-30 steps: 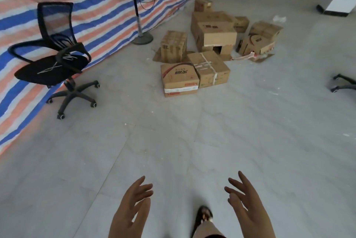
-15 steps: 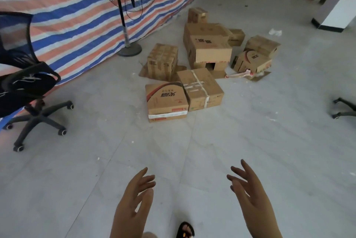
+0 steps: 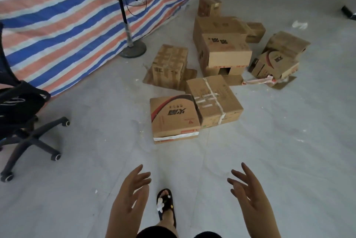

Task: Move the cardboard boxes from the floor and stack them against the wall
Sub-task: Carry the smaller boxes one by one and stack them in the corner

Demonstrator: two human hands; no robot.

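Cardboard boxes (image 3: 213, 76) lie scattered on the floor (image 3: 279, 141), near the striped tarp (image 3: 57, 26), none stacked yet.
The left hand (image 3: 129, 197) and right hand (image 3: 250, 197) are both empty, with fingers spread, well apart from the nearest box (image 3: 173, 117). This taped box looks stiff and probably filled, so maybe heavy; I would grip it low at two opposite sides, not by the tape.

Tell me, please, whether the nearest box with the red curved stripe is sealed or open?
Sealed: the red-striped box lies flat with its top closed and tape along its lower front edge.
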